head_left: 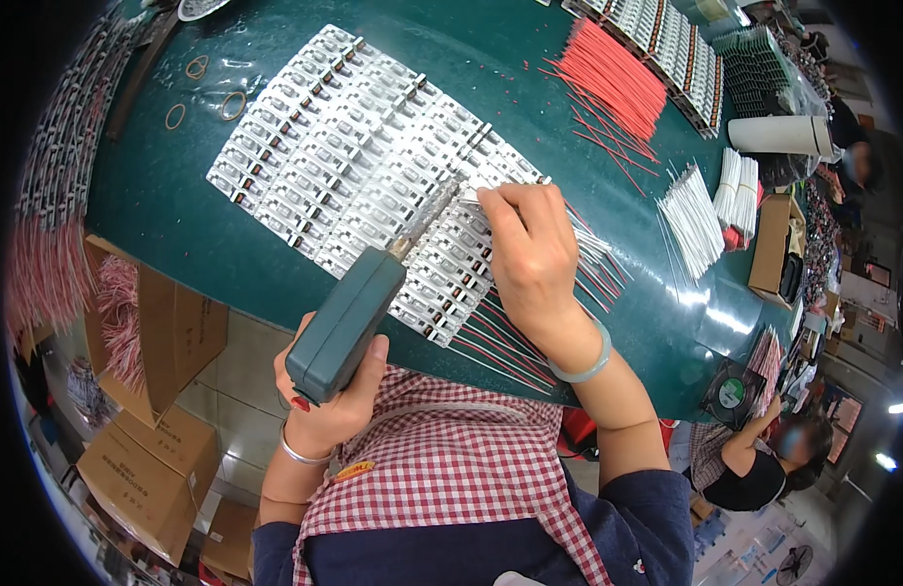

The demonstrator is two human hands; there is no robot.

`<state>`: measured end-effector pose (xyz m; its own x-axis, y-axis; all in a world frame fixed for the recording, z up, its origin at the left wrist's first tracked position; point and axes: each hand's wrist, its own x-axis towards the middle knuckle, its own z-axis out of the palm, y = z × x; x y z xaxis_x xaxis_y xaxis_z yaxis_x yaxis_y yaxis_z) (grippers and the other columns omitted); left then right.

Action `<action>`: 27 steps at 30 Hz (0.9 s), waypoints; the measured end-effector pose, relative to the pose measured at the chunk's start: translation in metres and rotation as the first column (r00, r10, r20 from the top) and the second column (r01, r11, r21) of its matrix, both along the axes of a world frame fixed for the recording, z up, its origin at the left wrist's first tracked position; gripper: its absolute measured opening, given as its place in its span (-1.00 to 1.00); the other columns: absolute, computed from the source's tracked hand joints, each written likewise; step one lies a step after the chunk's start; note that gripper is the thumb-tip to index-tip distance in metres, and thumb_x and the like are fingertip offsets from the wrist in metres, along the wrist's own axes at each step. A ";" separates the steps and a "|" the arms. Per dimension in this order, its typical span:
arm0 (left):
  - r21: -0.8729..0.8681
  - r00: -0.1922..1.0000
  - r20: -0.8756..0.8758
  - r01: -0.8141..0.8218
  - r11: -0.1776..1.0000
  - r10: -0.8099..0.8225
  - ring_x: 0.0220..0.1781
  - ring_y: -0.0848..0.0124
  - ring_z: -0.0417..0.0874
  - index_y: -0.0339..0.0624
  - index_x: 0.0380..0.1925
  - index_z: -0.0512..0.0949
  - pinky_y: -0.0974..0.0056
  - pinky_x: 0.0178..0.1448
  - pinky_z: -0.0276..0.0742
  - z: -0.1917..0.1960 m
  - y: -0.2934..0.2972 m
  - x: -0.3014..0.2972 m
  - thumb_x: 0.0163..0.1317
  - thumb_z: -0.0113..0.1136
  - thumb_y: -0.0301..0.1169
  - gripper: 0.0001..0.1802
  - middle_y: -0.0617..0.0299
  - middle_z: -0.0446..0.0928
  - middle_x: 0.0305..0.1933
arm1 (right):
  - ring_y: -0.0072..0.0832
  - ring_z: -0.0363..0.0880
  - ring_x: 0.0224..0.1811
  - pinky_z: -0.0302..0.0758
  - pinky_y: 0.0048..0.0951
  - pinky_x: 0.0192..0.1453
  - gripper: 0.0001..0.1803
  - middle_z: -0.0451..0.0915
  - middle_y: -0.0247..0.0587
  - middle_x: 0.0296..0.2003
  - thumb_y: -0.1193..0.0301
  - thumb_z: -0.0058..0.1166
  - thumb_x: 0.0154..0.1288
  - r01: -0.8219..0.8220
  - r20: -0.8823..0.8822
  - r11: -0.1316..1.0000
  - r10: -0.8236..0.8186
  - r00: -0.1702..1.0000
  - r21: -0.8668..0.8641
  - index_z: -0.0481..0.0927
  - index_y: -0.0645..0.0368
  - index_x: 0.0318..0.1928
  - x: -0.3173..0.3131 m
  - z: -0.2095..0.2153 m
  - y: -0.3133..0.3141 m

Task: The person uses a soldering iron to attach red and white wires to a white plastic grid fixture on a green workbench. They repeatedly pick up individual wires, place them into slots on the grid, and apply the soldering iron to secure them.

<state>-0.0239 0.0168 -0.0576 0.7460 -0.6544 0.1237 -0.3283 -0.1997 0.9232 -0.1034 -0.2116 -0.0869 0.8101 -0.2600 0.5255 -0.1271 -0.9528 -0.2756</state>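
Note:
My left hand (339, 396) is closed round the handle of a dark green soldering gun (346, 322). Its metal barrel slants up and right, and the tip lies over a panel of small white LED modules (363, 146) joined in rows. Close by the tip, my right hand (534, 249) pinches a thin wire between thumb and forefinger, low over the panel's right part. Most of that wire is hidden by the fingers. Red and white wires (505, 347) stick out from the panel's near right edge, and more show beyond my right wrist.
On the green table (656, 361) lie a heap of red wires (612, 88), white wires (691, 220) and rubber bands (233, 104). More module panels (661, 49) stand at the far right. A small black fan (733, 393) sits near the right edge. Cardboard boxes (148, 479) stand lower left; another person (764, 454) sits right.

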 end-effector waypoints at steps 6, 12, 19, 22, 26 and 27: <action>0.010 1.000 -0.023 -0.009 1.000 0.009 -0.41 0.32 0.65 -0.41 -0.27 0.66 0.35 -0.36 0.55 -0.005 0.009 -0.003 0.05 0.37 -0.63 -0.80 0.04 0.66 -0.32 | -0.25 0.51 -0.26 0.49 -0.34 -0.28 -0.61 0.55 -0.12 -0.27 0.63 0.14 -0.08 -0.031 -0.017 0.997 0.032 0.999 0.070 0.63 0.37 -0.13 -0.006 0.000 0.011; 0.030 0.998 -0.062 0.003 1.000 -0.001 -0.39 0.32 0.66 -0.43 -0.26 0.65 0.36 -0.32 0.56 0.001 0.005 -0.002 0.07 0.36 -0.63 -0.80 0.01 0.66 -0.26 | -0.25 0.49 -0.26 0.48 -0.32 -0.28 -0.63 0.54 -0.12 -0.26 0.63 0.13 -0.07 -0.016 -0.051 0.998 0.019 0.999 0.053 0.62 0.37 -0.14 -0.005 0.002 0.012; 0.037 0.996 -0.091 0.007 0.999 -0.004 -0.38 0.40 0.66 -0.44 -0.25 0.64 0.37 -0.31 0.55 0.003 0.002 -0.002 0.08 0.35 -0.65 -0.80 0.04 0.64 -0.25 | -0.25 0.47 -0.26 0.48 -0.33 -0.27 -0.66 0.53 -0.12 -0.28 0.62 0.12 -0.07 -0.018 -0.064 1.000 0.019 0.998 0.022 0.62 0.39 -0.17 -0.002 0.003 0.010; 0.039 0.997 -0.080 -0.003 0.999 0.007 -0.39 0.42 0.65 -0.43 -0.26 0.64 0.38 -0.33 0.53 0.002 0.001 -0.003 0.07 0.35 -0.65 -0.81 0.07 0.64 -0.27 | -0.25 0.47 -0.27 0.49 -0.34 -0.27 -0.66 0.52 -0.12 -0.29 0.61 0.12 -0.07 -0.029 -0.074 1.000 0.029 0.997 0.001 0.62 0.40 -0.18 -0.001 0.004 0.010; 0.058 0.998 -0.071 0.007 0.998 -0.003 -0.41 0.42 0.64 -0.42 -0.27 0.64 0.38 -0.35 0.52 0.005 0.001 -0.001 0.07 0.35 -0.64 -0.81 0.08 0.63 -0.29 | -0.24 0.51 -0.28 0.51 -0.31 -0.25 -0.64 0.55 -0.11 -0.30 0.67 0.13 -0.11 -0.011 -0.087 1.000 0.013 0.996 0.024 0.64 0.36 -0.17 0.001 0.008 0.012; 0.064 0.997 -0.071 0.009 0.998 -0.004 -0.42 0.42 0.63 -0.42 -0.27 0.64 0.38 -0.35 0.52 0.005 0.001 -0.001 0.07 0.36 -0.64 -0.81 0.08 0.63 -0.30 | -0.24 0.53 -0.28 0.52 -0.30 -0.23 -0.61 0.56 -0.11 -0.30 0.71 0.13 -0.14 0.001 -0.089 0.999 0.002 0.996 0.036 0.64 0.34 -0.17 0.001 0.009 0.013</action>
<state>-0.0252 0.0176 -0.0524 0.7469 -0.6643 0.0286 -0.2643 -0.2572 0.9295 -0.1027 -0.1989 -0.0776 0.8535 -0.2769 0.4413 -0.1523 -0.9427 -0.2970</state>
